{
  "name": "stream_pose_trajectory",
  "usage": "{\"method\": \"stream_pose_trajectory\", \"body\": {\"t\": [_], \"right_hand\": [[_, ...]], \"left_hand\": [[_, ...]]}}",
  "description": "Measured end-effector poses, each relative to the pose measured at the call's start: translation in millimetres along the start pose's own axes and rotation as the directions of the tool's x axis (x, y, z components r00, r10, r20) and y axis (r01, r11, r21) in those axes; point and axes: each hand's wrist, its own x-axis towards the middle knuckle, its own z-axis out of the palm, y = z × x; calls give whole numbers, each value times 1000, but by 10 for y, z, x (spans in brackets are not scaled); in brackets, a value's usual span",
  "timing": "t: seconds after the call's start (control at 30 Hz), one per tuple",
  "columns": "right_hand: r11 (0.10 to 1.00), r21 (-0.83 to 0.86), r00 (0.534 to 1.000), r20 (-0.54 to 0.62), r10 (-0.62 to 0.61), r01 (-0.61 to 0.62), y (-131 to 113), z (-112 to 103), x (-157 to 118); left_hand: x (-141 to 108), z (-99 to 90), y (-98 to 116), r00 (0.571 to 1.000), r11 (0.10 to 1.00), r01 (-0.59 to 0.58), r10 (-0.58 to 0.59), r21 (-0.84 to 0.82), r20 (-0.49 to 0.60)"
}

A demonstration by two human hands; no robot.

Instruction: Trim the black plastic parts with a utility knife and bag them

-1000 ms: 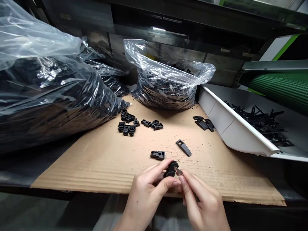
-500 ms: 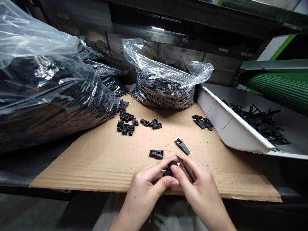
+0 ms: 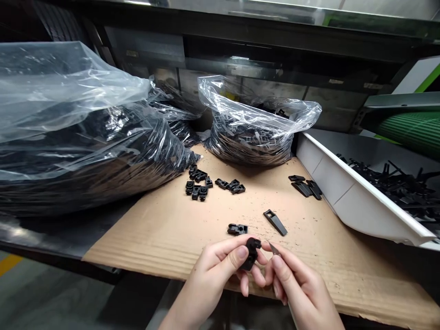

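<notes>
The left hand [image 3: 220,266] pinches a black part [image 3: 250,259], the right hand [image 3: 302,282] a blade [image 3: 274,249], near the cardboard [image 3: 165,238] edge; a bag [image 3: 103,160] bounds left, a tray [image 3: 367,199] right.

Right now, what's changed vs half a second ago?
The right hand has taken its thumb off the black part and now pinches the blade. The part shows more fully in the left hand, which kept hold. Camera view swung up and left. Unchanged: loose pieces on the cardboard.
</notes>
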Motion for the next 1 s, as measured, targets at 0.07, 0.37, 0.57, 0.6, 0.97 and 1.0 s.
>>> {"method": "stream_pose_trajectory", "body": {"t": [0.07, 0.37, 0.57, 0.6, 0.97, 1.0], "right_hand": [[1000, -15, 1000, -19, -20, 20, 20, 14, -2], [987, -108, 993, 9, -122, 122, 75, -11, -25], [984, -98, 988, -13, -153, 151, 66, 1, -16], [982, -100, 987, -19, -161, 158, 67, 4, -14], [948, -213, 959, -110, -262, 235, 64, 57, -69], [966, -174, 972, -100, -213, 193, 64, 49, -65]], "left_hand": [[-4, 14, 1, 1000, 1000, -16, 16, -27, -10], [-34, -8, -72, 960, 912, -170, 239, 373, -146], [-40, 61, -172, 848, 699, -255, 493, 669, -192], [-38, 62, -190, 841, 680, -253, 507, 688, -191], [-17, 58, -325, 770, 605, -227, 592, 763, -240], [-25, 63, -309, 771, 590, -227, 595, 775, -227]]}}
